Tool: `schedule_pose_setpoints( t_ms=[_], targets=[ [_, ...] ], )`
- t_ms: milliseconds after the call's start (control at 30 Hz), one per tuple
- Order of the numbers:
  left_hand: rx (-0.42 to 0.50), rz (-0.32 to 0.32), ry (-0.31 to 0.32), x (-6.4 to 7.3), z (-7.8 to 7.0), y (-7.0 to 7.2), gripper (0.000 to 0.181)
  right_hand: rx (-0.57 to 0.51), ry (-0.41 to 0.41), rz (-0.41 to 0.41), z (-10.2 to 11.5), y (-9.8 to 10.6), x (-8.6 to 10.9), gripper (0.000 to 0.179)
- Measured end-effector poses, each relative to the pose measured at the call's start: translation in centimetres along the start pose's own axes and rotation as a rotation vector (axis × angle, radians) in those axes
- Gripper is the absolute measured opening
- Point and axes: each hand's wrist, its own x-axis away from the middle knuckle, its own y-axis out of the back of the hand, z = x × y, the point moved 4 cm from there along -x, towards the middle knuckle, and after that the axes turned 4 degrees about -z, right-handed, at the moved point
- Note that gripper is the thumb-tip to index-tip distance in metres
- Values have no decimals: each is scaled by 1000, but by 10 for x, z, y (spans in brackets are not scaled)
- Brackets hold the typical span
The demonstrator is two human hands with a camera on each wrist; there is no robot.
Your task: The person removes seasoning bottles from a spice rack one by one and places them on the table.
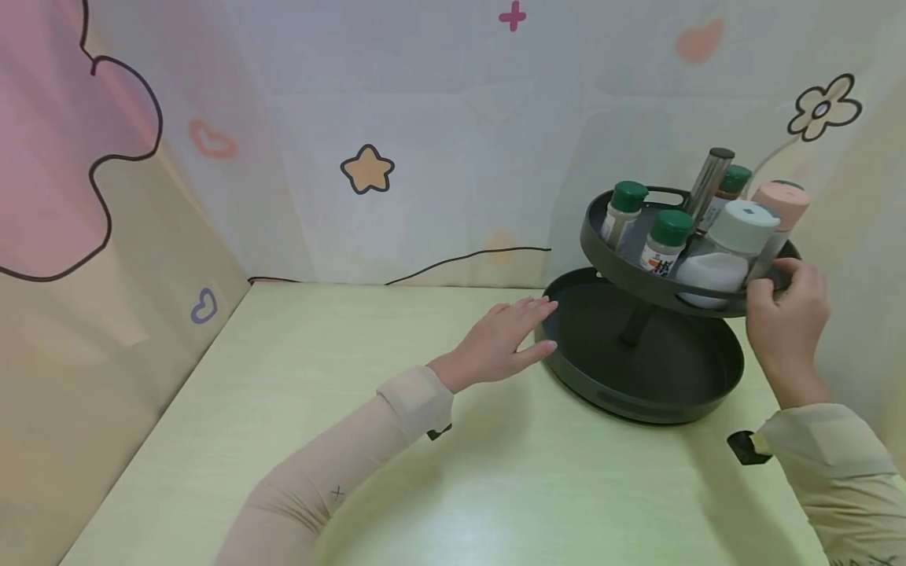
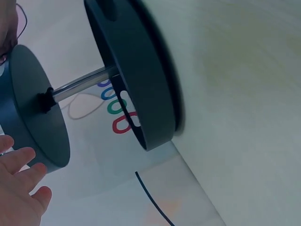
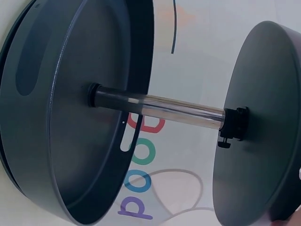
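A dark grey two-tier turntable rack has a wide lower tray and a smaller upper tray, joined by a metal pole. My right hand grips the upper tray's right rim, thumb outside and fingers over the edge. My left hand is stretched out with straight fingers, overlapping the lower tray's left rim in the head view. Green-capped bottles, a bottle with a pale mint cap, a pink-capped bottle and a tall grey cylinder stand in the upper tray.
The rack stands on a pale yellow-green table, toward its back right. Behind it hangs a printed cloth with a star, hearts and a flower. A black knob sits on the collar beneath the upper tray.
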Motion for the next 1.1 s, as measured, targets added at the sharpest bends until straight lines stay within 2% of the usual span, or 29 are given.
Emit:
schedule_pose_setpoints(
  t_ms=[233,400,533,633,800,1000,1100],
  targets=[
    [111,-102,65,-29,-1,12,55,14,-40,19,-2,1,-4,44],
    [198,-124,138,-46,-2,19,55,45,-99,56,-5,1,-5,48],
    [260,-132,199,-60,-3,23,56,63,-178,101,-9,1,-6,52],
    [281,-146,231,-70,-4,27,55,61,-223,121,-12,2,-7,54],
    [316,-152,270,-84,-8,30,56,73,-222,123,-13,3,-7,47],
    [332,-148,286,-97,-13,31,58,86,-195,123,-14,2,-7,23],
    [335,-158,298,-102,-16,31,59,80,-200,116,-15,1,-6,21]
  ],
)
